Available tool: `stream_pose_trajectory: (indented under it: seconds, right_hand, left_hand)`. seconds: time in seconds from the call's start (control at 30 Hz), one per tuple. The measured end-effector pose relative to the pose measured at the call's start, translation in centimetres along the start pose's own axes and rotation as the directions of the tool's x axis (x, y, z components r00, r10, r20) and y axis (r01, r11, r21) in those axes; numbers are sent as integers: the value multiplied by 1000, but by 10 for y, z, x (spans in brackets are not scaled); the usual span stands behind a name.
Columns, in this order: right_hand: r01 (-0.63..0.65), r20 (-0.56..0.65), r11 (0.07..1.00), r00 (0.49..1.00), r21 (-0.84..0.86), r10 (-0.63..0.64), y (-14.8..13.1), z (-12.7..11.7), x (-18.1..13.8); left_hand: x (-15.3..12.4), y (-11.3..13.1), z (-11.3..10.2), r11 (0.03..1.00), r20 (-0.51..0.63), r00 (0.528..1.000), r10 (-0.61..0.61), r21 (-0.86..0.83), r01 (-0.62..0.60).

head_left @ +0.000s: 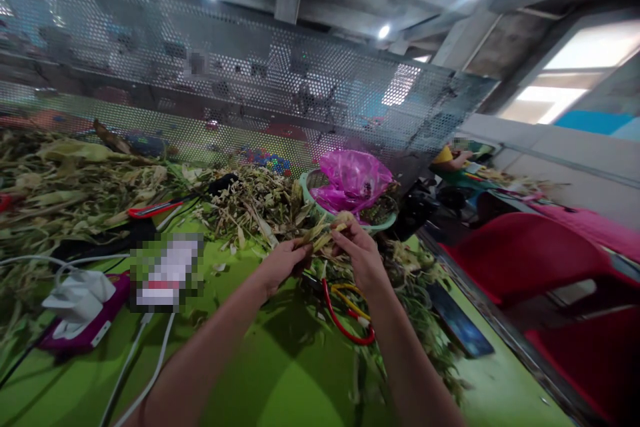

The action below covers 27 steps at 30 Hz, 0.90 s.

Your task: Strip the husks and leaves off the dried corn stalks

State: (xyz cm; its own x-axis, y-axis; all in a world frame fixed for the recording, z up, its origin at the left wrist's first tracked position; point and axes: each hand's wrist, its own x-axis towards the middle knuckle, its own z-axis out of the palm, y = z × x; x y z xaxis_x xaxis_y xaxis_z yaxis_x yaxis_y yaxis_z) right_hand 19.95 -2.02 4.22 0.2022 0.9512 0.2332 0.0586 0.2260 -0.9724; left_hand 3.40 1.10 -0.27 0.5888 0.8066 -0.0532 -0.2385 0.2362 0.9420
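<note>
Both of my hands hold one leafy plant stalk [326, 235] above a bright green table [280, 373]. My left hand [281, 264] is closed round its lower end. My right hand [361, 255] pinches the pale, dried leaves at its top end. Directly below my hands lie scissors with red and yellow handles [347, 315]. Just beyond them stands a light green basket [309, 181] holding a crumpled pink plastic bag [354, 180].
Heaps of dried leaves and stalks [85, 180] cover the table's back and left. A red-handled tool [153, 209], white cables [145, 360], a white charger on a purple box [83, 307] and a dark phone [460, 323] lie around. A perforated metal screen [240, 80] stands behind; a red chair [525, 260] at right.
</note>
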Motion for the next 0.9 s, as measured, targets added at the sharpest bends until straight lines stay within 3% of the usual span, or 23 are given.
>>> stream_pose_trajectory:
  seconds: [0.33, 0.43, 0.63, 0.9]
  right_hand:
    - [-46, 14, 998, 999, -39, 47, 4, 5, 0]
    - [-61, 3, 998, 998, -10, 61, 5, 6, -1]
    - [33, -123, 998, 992, 46, -27, 4, 2, 0]
    - [-44, -73, 993, 996, 112, 52, -1, 2, -1]
  left_hand:
    - [-2, 5, 4, 999, -21, 999, -37, -17, 37]
    - [-5, 7, 5, 998, 14, 999, -50, -27, 51]
    - [-12, 12, 3, 993, 122, 986, -118, 7, 118]
    - [-15, 20, 5, 982, 171, 972, -164, 124, 144]
